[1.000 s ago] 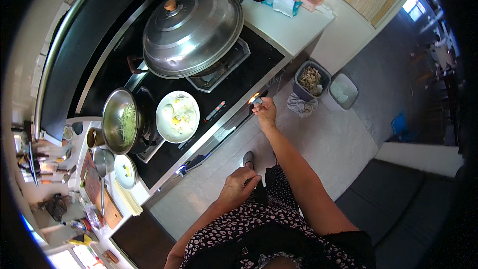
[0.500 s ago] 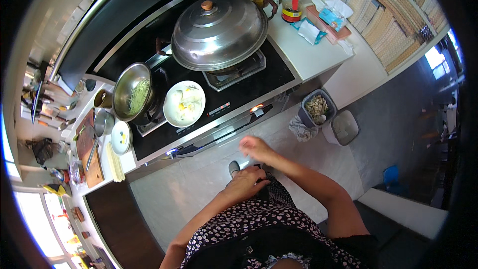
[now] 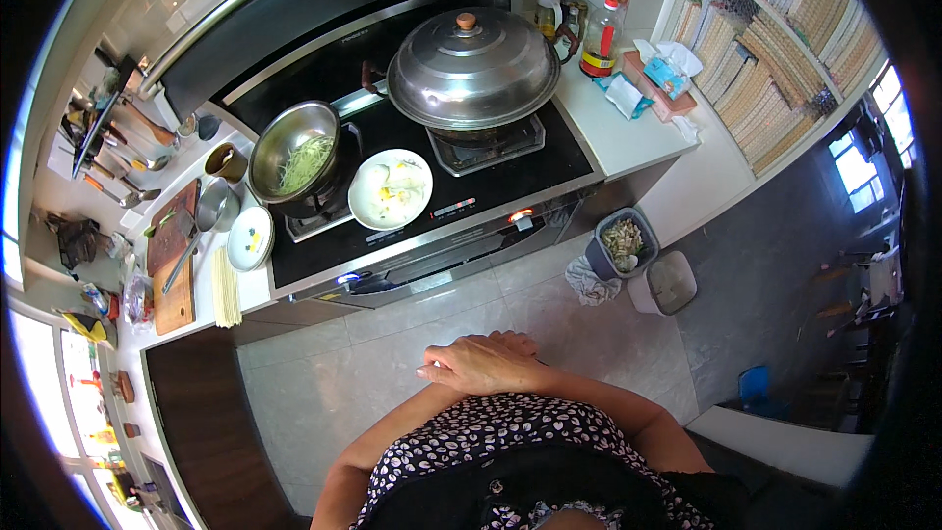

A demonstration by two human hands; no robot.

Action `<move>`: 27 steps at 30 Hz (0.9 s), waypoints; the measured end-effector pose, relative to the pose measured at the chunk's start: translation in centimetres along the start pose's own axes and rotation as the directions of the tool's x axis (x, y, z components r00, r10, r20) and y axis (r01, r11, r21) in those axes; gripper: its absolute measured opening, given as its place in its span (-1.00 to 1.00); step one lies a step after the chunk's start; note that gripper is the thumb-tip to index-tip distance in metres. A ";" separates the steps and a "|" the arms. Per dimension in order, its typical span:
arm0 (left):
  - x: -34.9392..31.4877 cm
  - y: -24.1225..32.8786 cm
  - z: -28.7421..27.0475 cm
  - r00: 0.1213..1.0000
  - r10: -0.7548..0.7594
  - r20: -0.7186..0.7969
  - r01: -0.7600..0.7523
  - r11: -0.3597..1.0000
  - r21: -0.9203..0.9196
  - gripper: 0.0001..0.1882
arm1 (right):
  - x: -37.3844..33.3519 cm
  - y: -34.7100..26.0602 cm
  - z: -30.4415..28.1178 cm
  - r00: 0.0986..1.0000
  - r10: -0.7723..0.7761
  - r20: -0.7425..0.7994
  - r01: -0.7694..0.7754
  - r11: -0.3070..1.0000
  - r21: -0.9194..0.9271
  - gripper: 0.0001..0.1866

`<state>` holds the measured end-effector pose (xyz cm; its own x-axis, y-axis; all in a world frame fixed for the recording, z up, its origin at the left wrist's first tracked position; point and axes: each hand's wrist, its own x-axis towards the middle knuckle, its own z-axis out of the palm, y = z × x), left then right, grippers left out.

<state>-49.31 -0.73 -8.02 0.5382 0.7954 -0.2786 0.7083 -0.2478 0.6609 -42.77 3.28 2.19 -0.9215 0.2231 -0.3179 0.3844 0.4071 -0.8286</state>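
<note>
In front of my waist, my right hand (image 3: 479,365) lies across my left hand, its fingers folded over the back of it near the wrist. Only the fingers of my left hand (image 3: 516,341) show beyond it, loosely bent and holding nothing; the rest is covered. Neither hand touches any cookware. Ahead on the black stove (image 3: 412,243) are a large lidded wok (image 3: 475,79), a steel pan (image 3: 280,147) with pale green shreds (image 3: 308,165), and a white bowl (image 3: 369,206) holding white and yellow food that looks like eggs.
Left counter: stacked white plates (image 3: 245,253), dry noodles (image 3: 226,290), a cutting board (image 3: 177,306) with a knife, a steel ladle or small pot (image 3: 216,206). Right: a red-capped bottle (image 3: 599,39), a tissue box (image 3: 665,88). A grey waste bin (image 3: 601,257) and a pale bin (image 3: 659,296) stand on the floor.
My right hand, raised and apart half a second ago, has come down onto my left hand. The view has shifted, so the stove sits further right in it.
</note>
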 end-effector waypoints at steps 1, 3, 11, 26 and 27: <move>-0.8 0.3 -0.3 1.000 0.000 -0.017 0.000 1.000 -0.013 -0.70 | 0.2 -0.6 0.5 1.000 -0.001 0.006 0.001 1.000 0.001 -0.56; -2.2 0.7 -0.6 0.999 0.003 -0.048 -0.005 0.999 -0.039 -0.70 | 0.5 -1.7 1.6 1.000 0.001 0.015 -0.001 1.000 0.004 -0.56; -8.7 0.5 2.2 0.996 -0.070 -0.063 0.064 0.994 -0.086 -0.61 | 1.7 -5.3 7.3 0.999 -0.014 0.052 0.015 0.999 -0.030 -0.56; -14.7 0.8 5.8 0.993 0.019 -0.114 -0.032 0.993 -0.110 -0.66 | 2.2 -7.4 15.2 0.998 -0.063 -0.027 0.063 0.998 -0.022 -0.58; -14.9 0.6 6.1 0.987 0.052 -0.149 -0.069 0.992 -0.108 -0.68 | 2.1 -7.7 15.3 0.998 -0.060 -0.036 0.059 0.998 -0.024 -0.58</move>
<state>-54.12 -16.12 -7.73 0.5003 0.8551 -0.1363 0.6163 -0.2411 0.7497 -48.53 -12.93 0.81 -0.9404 0.2301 -0.2505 0.3302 0.4404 -0.8349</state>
